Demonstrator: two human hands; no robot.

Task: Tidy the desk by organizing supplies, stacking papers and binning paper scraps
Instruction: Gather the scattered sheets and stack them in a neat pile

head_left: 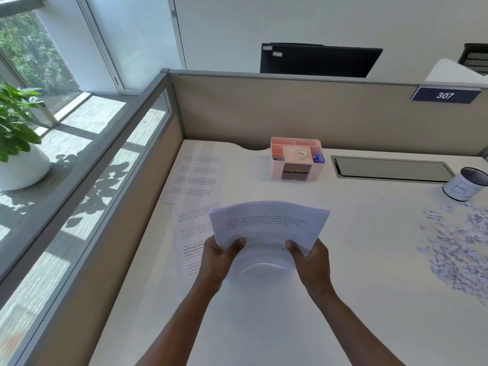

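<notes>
- Paper stack: held above the desk, in front of the pink organizer. It bows upward along its far edge, probably because it is supported only at the near corners.
- Left hand: thumb curled over the stack's near-left corner; remaining fingers hidden beneath.
- Right hand: thumb curled over the near-right corner. The symmetric grip suits squaring the sheets.
- Loose sheets: flat on the desk, left of the organizer and nearer the viewer, not yet gathered.
- Paper scraps: scattered right of the organizer, just in front of the mesh cup, the likely bin.
- Organizer contents: tape roll and clips already stored in compartments.
</notes>
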